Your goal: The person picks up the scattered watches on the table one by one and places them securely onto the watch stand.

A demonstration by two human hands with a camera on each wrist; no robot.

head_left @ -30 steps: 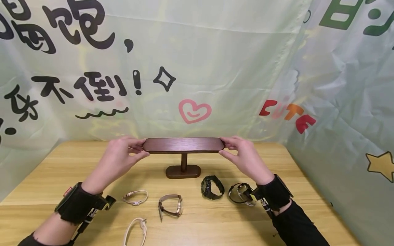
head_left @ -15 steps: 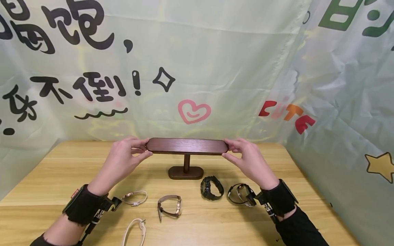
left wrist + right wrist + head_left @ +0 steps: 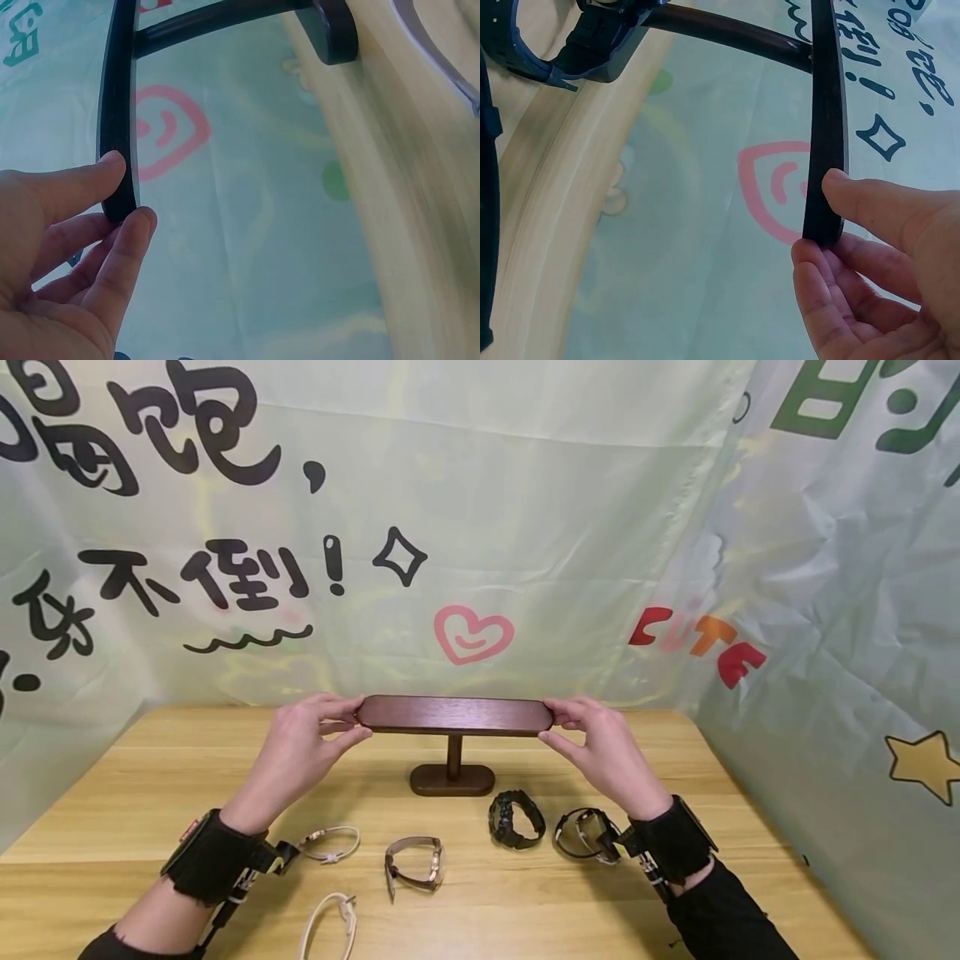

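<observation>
A dark brown wooden T-shaped display stand (image 3: pixel 454 716) stands upright on the table, with a flat top bar, a short post and an oval base. The left hand (image 3: pixel 303 739) pinches the bar's left end between thumb and fingers. At the other end, the right hand (image 3: pixel 596 739) pinches the bar in the same way. The left wrist view shows the left thumb (image 3: pixel 82 184) against the dark bar. From the right wrist, the bar's end (image 3: pixel 827 202) appears between the right thumb and fingers. A black chunky watch (image 3: pixel 504 820) lies just in front of the base.
Nearer the front lie a brown-strapped watch (image 3: pixel 435 864), a thin pale-strapped watch (image 3: pixel 330 857) and a white strap (image 3: pixel 351 918) cut off by the frame. A black-strapped watch (image 3: pixel 562 835) sits below the right wrist, partly hidden by its camera. A printed cloth (image 3: pixel 570 527) hangs behind the table (image 3: pixel 525 910).
Both hands have shifted the stand slightly to the right, mostly between the first two frames. Both keep their hold on the bar; the watches lie as before.
</observation>
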